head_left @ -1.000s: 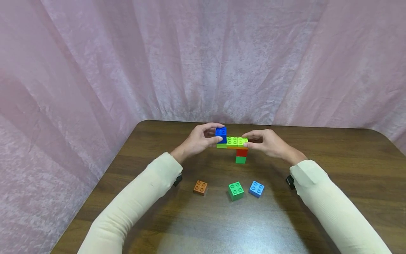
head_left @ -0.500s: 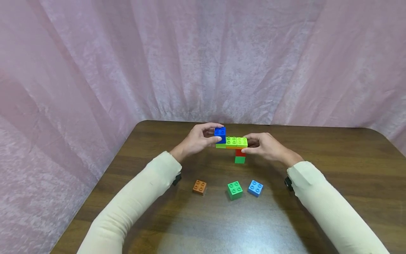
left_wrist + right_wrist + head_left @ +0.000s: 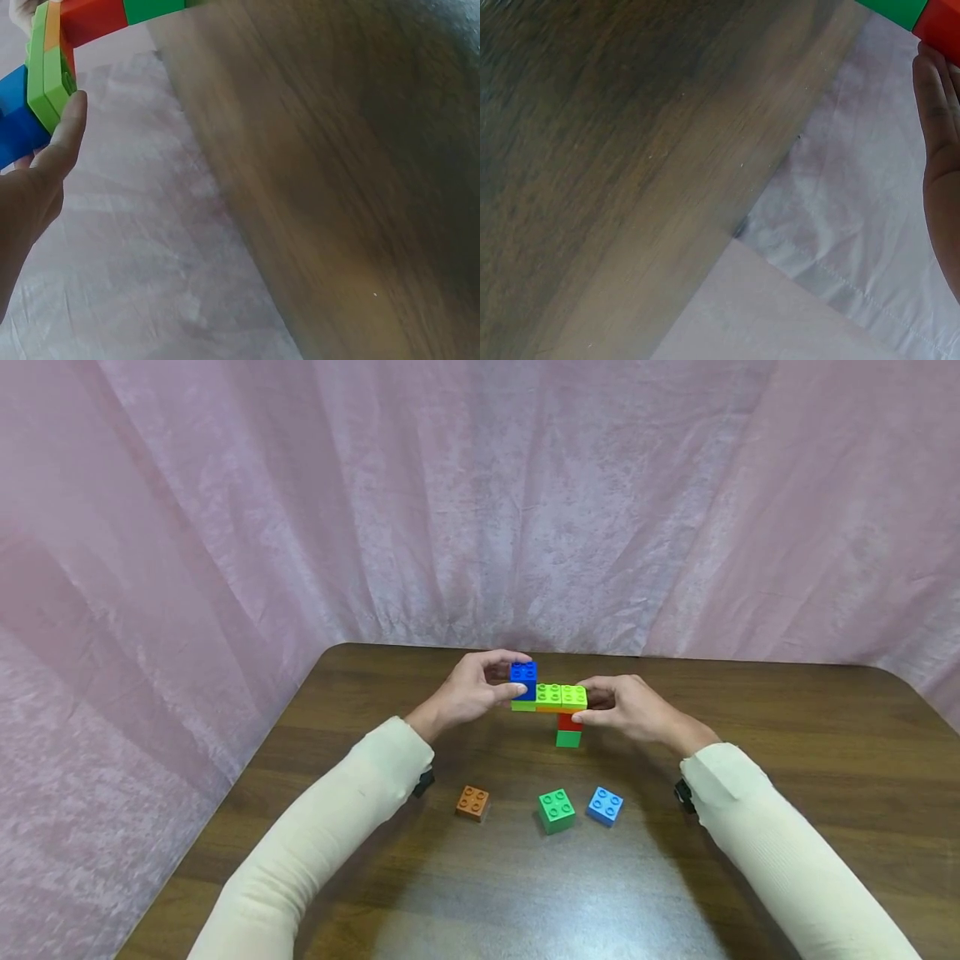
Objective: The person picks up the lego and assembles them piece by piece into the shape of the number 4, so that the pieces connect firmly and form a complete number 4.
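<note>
A structure of toy building bricks stands on the table in the head view. My left hand (image 3: pixel 467 690) pinches the dark blue brick (image 3: pixel 523 680) on top of its left end; in the left wrist view one finger reaches the underside of the lime bricks (image 3: pixel 46 79). Lime green bricks (image 3: pixel 561 695) form a flat top over a thin orange layer (image 3: pixel 551 710). Below their right end is a red brick (image 3: pixel 567 723) on a green brick (image 3: pixel 568 739). My right hand (image 3: pixel 637 712) grips the red brick from the right; its far fingers are partly hidden.
Nearer me on the wooden table (image 3: pixel 787 760) lie a brown brick (image 3: pixel 472 802), a loose green brick (image 3: pixel 557 811) and a light blue brick (image 3: pixel 604 806). A pink curtain (image 3: pixel 480 502) hangs beyond the table's far edge.
My right hand has moved down from the right end of the lime bricks to the red brick beneath. The left hand keeps its hold on the dark blue brick.
</note>
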`<state>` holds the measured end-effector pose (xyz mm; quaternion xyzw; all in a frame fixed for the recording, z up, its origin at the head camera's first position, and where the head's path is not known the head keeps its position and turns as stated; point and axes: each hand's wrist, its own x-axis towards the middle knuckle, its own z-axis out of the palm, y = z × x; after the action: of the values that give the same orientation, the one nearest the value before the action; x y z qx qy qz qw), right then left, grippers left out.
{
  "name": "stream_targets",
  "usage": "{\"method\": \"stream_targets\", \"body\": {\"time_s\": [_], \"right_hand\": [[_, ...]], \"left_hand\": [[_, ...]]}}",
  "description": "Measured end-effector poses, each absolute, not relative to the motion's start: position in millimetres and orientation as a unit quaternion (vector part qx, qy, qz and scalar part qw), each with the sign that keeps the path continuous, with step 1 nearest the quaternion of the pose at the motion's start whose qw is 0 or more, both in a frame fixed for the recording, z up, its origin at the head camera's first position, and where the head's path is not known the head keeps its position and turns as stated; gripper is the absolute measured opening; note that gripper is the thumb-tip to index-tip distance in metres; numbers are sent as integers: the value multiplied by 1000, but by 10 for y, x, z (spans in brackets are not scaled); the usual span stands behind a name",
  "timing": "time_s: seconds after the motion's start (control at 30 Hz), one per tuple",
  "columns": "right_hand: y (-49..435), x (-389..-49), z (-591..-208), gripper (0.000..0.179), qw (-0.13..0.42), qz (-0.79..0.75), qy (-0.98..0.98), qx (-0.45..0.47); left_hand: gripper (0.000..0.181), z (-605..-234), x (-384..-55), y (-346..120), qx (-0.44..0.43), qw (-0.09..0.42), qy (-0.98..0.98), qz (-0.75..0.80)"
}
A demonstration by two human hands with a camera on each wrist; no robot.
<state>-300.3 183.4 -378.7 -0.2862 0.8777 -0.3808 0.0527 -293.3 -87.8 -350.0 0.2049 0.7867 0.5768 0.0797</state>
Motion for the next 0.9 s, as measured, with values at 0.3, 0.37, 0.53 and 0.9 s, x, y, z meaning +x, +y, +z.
{"method": "stream_targets", "body": {"time_s": [0.3, 0.37, 0.53, 0.9], "right_hand": [[1832, -2987, -3789, 41, 41, -372, 882, -286], [1821, -2979, -3783, 44, 45, -373, 882, -284], [1837, -2919, -3737, 58, 33, -354, 893, -276], [1895, -2550, -3647, 37, 48, -342, 855, -386]], "left_hand": [[40, -3490, -2942, -857, 207, 83, 785, 578], [40, -3498, -2942, -867, 206, 82, 784, 580], [41, -3513, -2939, -889, 200, 83, 782, 584], [40, -3479, -2942, -881, 201, 93, 780, 585]]}}
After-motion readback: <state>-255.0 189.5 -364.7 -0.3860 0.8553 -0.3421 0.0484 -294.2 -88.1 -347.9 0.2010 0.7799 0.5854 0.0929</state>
